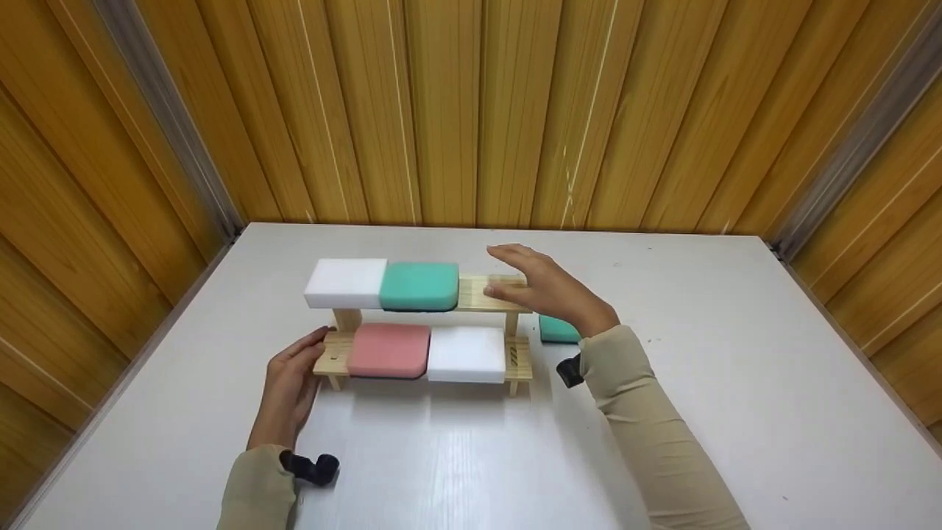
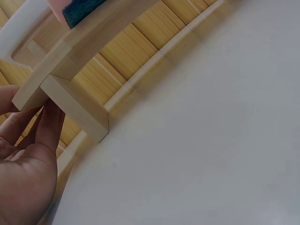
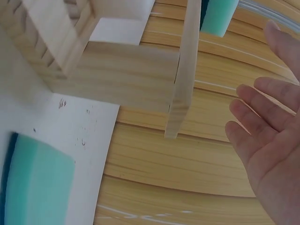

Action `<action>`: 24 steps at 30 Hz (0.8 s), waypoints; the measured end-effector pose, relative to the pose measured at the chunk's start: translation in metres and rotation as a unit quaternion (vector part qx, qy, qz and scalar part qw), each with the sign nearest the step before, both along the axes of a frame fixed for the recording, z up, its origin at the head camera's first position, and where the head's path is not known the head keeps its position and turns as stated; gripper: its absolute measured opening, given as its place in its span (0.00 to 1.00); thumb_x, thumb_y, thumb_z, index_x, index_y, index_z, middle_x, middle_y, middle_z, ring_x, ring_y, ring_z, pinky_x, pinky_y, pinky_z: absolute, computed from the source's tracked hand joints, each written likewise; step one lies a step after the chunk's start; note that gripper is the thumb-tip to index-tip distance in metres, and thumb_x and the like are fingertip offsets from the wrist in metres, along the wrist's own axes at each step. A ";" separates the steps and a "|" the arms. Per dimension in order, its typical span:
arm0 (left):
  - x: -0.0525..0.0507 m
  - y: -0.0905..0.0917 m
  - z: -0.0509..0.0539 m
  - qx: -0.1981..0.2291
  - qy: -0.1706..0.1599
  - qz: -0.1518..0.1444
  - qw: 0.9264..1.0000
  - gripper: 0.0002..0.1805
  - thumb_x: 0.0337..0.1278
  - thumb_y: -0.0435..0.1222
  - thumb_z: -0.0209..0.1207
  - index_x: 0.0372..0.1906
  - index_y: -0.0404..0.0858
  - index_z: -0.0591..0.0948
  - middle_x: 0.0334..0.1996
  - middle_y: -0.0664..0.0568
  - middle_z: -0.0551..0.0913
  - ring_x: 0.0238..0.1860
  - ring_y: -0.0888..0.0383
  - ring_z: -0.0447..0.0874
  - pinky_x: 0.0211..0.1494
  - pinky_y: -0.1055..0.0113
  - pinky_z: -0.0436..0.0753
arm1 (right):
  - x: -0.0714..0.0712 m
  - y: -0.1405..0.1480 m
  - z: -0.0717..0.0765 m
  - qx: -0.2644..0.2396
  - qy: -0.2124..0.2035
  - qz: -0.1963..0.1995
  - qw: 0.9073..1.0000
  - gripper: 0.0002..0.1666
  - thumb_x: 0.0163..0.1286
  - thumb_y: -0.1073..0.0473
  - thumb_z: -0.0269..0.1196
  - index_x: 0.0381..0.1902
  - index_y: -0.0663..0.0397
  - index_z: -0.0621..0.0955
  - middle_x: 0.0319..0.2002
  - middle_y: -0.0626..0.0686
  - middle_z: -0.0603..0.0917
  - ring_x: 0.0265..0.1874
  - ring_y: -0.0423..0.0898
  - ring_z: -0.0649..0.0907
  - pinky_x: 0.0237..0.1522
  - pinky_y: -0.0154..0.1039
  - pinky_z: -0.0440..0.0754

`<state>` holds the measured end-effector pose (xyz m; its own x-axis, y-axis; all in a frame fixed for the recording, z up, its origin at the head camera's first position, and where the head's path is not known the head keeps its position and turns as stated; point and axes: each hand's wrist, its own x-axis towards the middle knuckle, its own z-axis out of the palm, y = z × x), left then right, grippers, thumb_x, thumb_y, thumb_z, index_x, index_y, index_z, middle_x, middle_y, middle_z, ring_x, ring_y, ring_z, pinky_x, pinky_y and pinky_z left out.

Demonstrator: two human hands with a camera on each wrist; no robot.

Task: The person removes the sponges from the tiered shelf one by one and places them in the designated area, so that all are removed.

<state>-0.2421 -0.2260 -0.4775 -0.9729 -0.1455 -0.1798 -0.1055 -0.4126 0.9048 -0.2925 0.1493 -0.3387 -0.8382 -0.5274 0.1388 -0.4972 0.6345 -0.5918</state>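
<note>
A two-tier wooden rack (image 1: 335,358) stands on the white table. Its upper shelf carries a white sponge (image 1: 346,280) and, right beside it, a green sponge (image 1: 419,284) with a dark underside. On the lower shelf lie a pink sponge (image 1: 390,350) and a second white sponge (image 1: 467,353). My left hand (image 2: 28,164) holds the lower shelf's left end, fingers beneath the board. Over the bare right end of the upper shelf hovers my right hand (image 1: 552,287), fingers spread and nothing in them; the right wrist view shows its palm (image 3: 281,164) apart from the wood.
Another green sponge (image 1: 558,329) lies on the table right of the rack, partly hidden by the right forearm. The table (image 1: 412,471) ends at a yellow wood-look wall (image 1: 441,110) behind, with similar panels at both sides. Each wrist wears a small black camera (image 1: 313,468).
</note>
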 end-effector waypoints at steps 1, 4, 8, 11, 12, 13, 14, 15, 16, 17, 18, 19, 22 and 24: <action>0.000 0.000 0.000 0.001 0.002 0.000 1.000 0.27 0.65 0.26 0.51 0.68 0.28 0.64 0.71 0.42 0.63 0.73 0.54 0.61 0.66 0.76 0.74 | -0.001 -0.002 0.000 0.000 0.001 0.004 1.000 0.41 0.68 0.42 0.60 0.73 0.49 0.63 0.73 0.52 0.63 0.74 0.51 0.59 0.75 0.53 0.61; 0.000 0.001 0.000 0.004 0.005 -0.003 1.000 0.27 0.65 0.26 0.50 0.68 0.28 0.64 0.71 0.42 0.63 0.72 0.54 0.61 0.66 0.75 0.74 | -0.002 -0.007 0.000 -0.001 0.004 0.014 1.000 0.41 0.68 0.42 0.60 0.73 0.51 0.63 0.72 0.54 0.63 0.74 0.52 0.60 0.74 0.53 0.61; -0.001 0.001 0.000 0.014 0.007 -0.006 1.000 0.26 0.65 0.26 0.49 0.68 0.29 0.64 0.71 0.42 0.63 0.72 0.54 0.62 0.65 0.75 0.75 | -0.003 -0.014 0.000 -0.001 0.000 0.022 1.000 0.42 0.67 0.41 0.60 0.73 0.51 0.62 0.73 0.54 0.63 0.74 0.52 0.60 0.74 0.53 0.62; -0.001 0.002 0.000 0.021 0.009 -0.004 1.000 0.26 0.65 0.25 0.49 0.68 0.28 0.64 0.71 0.42 0.63 0.72 0.53 0.63 0.65 0.75 0.75 | -0.004 -0.019 0.000 0.001 0.002 0.028 1.000 0.42 0.67 0.42 0.60 0.73 0.51 0.62 0.73 0.55 0.63 0.73 0.52 0.60 0.74 0.52 0.62; -0.001 0.002 0.000 0.022 0.009 -0.004 1.000 0.26 0.65 0.25 0.49 0.68 0.28 0.64 0.71 0.41 0.63 0.72 0.53 0.63 0.65 0.75 0.75 | -0.004 -0.020 0.000 0.000 0.003 0.031 1.000 0.42 0.67 0.43 0.61 0.73 0.52 0.62 0.72 0.55 0.63 0.73 0.52 0.60 0.74 0.52 0.62; -0.001 0.002 0.000 0.022 0.009 -0.003 1.000 0.26 0.65 0.25 0.49 0.68 0.28 0.64 0.71 0.41 0.63 0.72 0.53 0.63 0.65 0.75 0.75 | -0.004 -0.022 0.000 0.001 0.003 0.033 0.999 0.41 0.68 0.43 0.61 0.73 0.52 0.62 0.72 0.55 0.63 0.73 0.52 0.60 0.74 0.52 0.62; -0.002 0.002 0.000 0.022 0.008 -0.003 1.000 0.26 0.65 0.25 0.49 0.68 0.28 0.64 0.71 0.41 0.63 0.72 0.53 0.63 0.65 0.75 0.75 | -0.004 -0.023 0.000 0.002 0.002 0.034 0.999 0.41 0.68 0.44 0.61 0.73 0.51 0.62 0.73 0.55 0.63 0.74 0.52 0.60 0.75 0.52 0.62; -0.002 0.002 0.000 0.022 0.008 -0.003 1.000 0.26 0.65 0.25 0.49 0.68 0.28 0.64 0.71 0.41 0.63 0.72 0.53 0.63 0.65 0.75 0.75 | -0.005 -0.025 0.001 0.002 -0.001 0.035 0.999 0.41 0.67 0.44 0.61 0.73 0.51 0.62 0.73 0.54 0.62 0.74 0.52 0.59 0.75 0.52 0.61; -0.002 0.002 0.000 0.021 0.008 -0.004 1.000 0.26 0.65 0.25 0.49 0.68 0.29 0.64 0.71 0.41 0.63 0.72 0.54 0.63 0.65 0.75 0.75 | -0.005 -0.026 0.001 0.001 -0.005 0.037 0.999 0.42 0.67 0.44 0.61 0.73 0.51 0.61 0.73 0.54 0.62 0.74 0.52 0.59 0.75 0.52 0.61; -0.002 0.002 0.000 0.019 0.008 -0.004 1.000 0.26 0.65 0.26 0.49 0.68 0.29 0.64 0.71 0.41 0.63 0.72 0.54 0.63 0.65 0.75 0.75 | -0.005 -0.028 0.001 0.000 -0.009 0.038 0.999 0.42 0.67 0.44 0.62 0.73 0.50 0.61 0.73 0.53 0.61 0.74 0.52 0.58 0.75 0.52 0.60; -0.002 0.002 -0.001 0.018 0.008 -0.005 1.000 0.26 0.65 0.26 0.49 0.68 0.29 0.64 0.71 0.41 0.63 0.72 0.54 0.62 0.65 0.75 0.75 | -0.005 -0.029 0.001 -0.001 -0.012 0.040 0.999 0.42 0.67 0.44 0.62 0.74 0.50 0.61 0.73 0.53 0.61 0.74 0.52 0.58 0.75 0.52 0.60; -0.002 0.002 -0.001 0.017 0.008 -0.005 1.000 0.26 0.66 0.26 0.49 0.68 0.29 0.64 0.71 0.41 0.63 0.72 0.54 0.62 0.65 0.76 0.75 | -0.005 -0.031 0.001 -0.002 -0.015 0.041 0.999 0.43 0.67 0.44 0.62 0.74 0.50 0.61 0.74 0.53 0.61 0.74 0.51 0.57 0.75 0.52 0.60; -0.002 0.002 -0.001 0.015 0.009 -0.006 1.000 0.26 0.66 0.25 0.49 0.68 0.28 0.64 0.71 0.41 0.63 0.72 0.54 0.62 0.66 0.76 0.74 | -0.006 -0.036 0.001 -0.001 -0.021 0.045 0.999 0.45 0.65 0.43 0.63 0.74 0.51 0.60 0.74 0.53 0.60 0.74 0.51 0.57 0.75 0.51 0.60; -0.002 0.002 -0.001 0.013 0.008 -0.007 1.000 0.26 0.66 0.26 0.49 0.68 0.28 0.64 0.71 0.41 0.63 0.72 0.54 0.62 0.66 0.75 0.74 | -0.007 -0.039 0.001 0.005 -0.025 0.046 0.999 0.45 0.65 0.43 0.63 0.74 0.51 0.60 0.74 0.53 0.60 0.74 0.50 0.58 0.75 0.50 0.61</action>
